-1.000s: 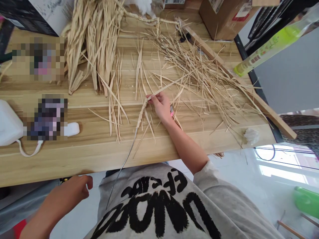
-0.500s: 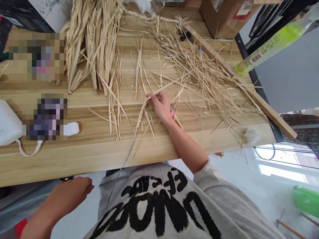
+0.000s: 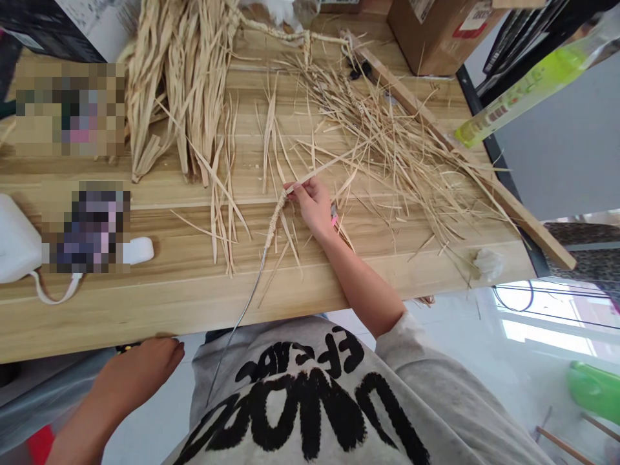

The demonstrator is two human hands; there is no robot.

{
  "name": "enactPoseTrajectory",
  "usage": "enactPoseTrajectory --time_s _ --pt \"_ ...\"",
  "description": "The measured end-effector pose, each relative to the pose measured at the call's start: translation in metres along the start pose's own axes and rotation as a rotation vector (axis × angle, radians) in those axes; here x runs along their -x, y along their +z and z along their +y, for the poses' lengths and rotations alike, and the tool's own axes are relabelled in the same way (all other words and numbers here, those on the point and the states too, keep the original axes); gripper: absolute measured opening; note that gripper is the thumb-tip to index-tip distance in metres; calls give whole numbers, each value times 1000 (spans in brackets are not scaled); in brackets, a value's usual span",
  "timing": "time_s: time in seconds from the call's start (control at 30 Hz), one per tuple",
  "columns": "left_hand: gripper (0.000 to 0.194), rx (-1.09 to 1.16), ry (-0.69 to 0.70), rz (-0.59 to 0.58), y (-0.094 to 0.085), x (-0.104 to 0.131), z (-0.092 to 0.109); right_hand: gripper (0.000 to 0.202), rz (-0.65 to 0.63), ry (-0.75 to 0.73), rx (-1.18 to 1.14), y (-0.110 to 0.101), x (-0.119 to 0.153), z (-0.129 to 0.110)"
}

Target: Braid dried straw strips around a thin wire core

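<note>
My right hand (image 3: 312,203) is closed in a pinch over the table. Between its thumb and finger is a flat dried straw strip (image 3: 334,161), which runs up and right from the fingertips. Just left of the pinch, the top of a thin metal wire (image 3: 255,287) is wound with straw wrapping (image 3: 277,218). The bare part of the wire curves over the table edge to the grey shirt. My left hand (image 3: 150,365) hangs below the table edge, back upward, its fingers curled and mostly hidden. Whether it holds anything does not show.
Loose straw (image 3: 397,142) is strewn on the right, beside a long wooden bar (image 3: 523,210). A thick straw bundle (image 3: 179,97) lies at back left. A yellow-green bottle (image 3: 527,90), a cardboard box (image 3: 438,39) and a white object with a strap (image 3: 17,239) stand around.
My left hand has shifted slightly up and to the right, nearer the table edge. The right hand, straw strip and wire stay where they were.
</note>
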State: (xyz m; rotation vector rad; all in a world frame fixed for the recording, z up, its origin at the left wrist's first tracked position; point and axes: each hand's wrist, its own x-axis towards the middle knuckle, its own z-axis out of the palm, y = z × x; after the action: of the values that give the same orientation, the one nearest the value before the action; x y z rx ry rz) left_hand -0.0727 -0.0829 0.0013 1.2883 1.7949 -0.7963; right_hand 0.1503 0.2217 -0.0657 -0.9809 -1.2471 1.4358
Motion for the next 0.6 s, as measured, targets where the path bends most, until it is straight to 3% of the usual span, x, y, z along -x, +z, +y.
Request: enactPoseTrajectory --time_s 0.1,0.23,0.6 --pt "47 -85 -39 -80 -3 0 2 13 3 -4 -17 0 0 0" --pt "34 -192 -34 -100 -5 2 6 13 -1 -3 -6 0 0 0" --pt "16 -158 -31 -135 -10 4 14 12 -2 1 2 0 -1 0"
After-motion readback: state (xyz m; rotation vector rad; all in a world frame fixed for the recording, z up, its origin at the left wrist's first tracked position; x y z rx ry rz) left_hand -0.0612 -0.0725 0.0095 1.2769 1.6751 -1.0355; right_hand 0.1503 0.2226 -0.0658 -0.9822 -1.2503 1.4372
